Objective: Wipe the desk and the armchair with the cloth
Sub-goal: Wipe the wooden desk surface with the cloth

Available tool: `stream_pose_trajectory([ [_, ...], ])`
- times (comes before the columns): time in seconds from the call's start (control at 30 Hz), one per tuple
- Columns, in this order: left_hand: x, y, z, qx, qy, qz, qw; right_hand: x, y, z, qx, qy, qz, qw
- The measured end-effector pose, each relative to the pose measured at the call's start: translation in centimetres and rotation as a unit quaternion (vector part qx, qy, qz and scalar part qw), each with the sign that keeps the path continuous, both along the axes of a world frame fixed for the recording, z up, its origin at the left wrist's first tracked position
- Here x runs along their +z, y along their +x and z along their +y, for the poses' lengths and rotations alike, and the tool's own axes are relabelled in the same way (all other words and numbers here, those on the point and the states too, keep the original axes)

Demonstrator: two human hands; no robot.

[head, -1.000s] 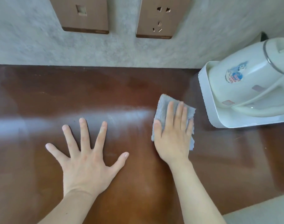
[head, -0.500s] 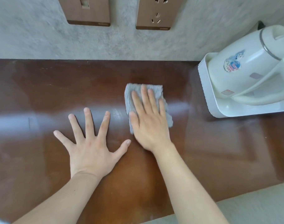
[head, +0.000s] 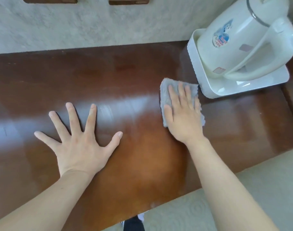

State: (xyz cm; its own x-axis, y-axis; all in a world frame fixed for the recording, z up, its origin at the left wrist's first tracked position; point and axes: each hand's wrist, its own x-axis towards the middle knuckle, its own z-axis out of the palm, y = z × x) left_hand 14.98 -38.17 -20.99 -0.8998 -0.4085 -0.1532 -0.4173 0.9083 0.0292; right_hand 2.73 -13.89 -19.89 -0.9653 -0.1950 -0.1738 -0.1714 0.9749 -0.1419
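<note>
A person wipes a brown desk with a grey cloth.

The right hand presses the cloth flat, fingers straight, just beside a white tray holding a kettle; the left hand rests splayed on the wood.

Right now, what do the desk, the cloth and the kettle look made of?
Desk: likely varnished wood, reddish-brown with glossy reflections. Cloth: soft grey fabric, perhaps microfibre, with a fuzzy nap and ragged edges. Kettle: apparently smooth cream plastic with a slight sheen.
</note>
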Motion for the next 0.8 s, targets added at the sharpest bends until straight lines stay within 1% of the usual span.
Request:
stream_pose_trajectory([
  [0.1,-0.3,-0.1,0.0,0.001,0.007,0.009,1.000,-0.4,-6.0,0.1,-0.037,-0.008,0.006,0.999],
  [0.2,-0.5,-0.2,-0.3,-0.002,0.012,0.017,1.000,-1.0,-4.8,-0.9,-0.065,-0.023,0.026,0.997],
  [0.3,-0.8,0.0,-0.3,-0.005,0.009,0.021,1.000,-1.1,1.7,-2.3,-0.110,-0.021,0.045,0.993],
  [0.47,-0.1,-0.1,-0.2,-0.008,0.026,0.017,0.999,-0.4,18.6,-5.4,-0.157,-0.015,0.027,0.987],
  [0.53,-0.3,0.1,-0.2,-0.008,0.024,0.019,1.000,-0.4,21.9,-5.8,-0.164,-0.013,0.012,0.986],
  [0.6,-0.2,-0.1,-0.5,-0.006,0.028,0.020,0.999,-0.7,20.9,-4.7,-0.143,-0.016,0.002,0.990],
  [0.67,0.0,-0.5,-0.7,-0.005,0.028,0.028,0.999,-0.5,17.2,-2.4,-0.142,-0.012,0.012,0.990],
  [0.8,0.4,-0.9,-0.3,-0.006,0.031,0.018,0.999,-0.1,7.8,4.5,-0.227,0.010,0.029,0.973],
])
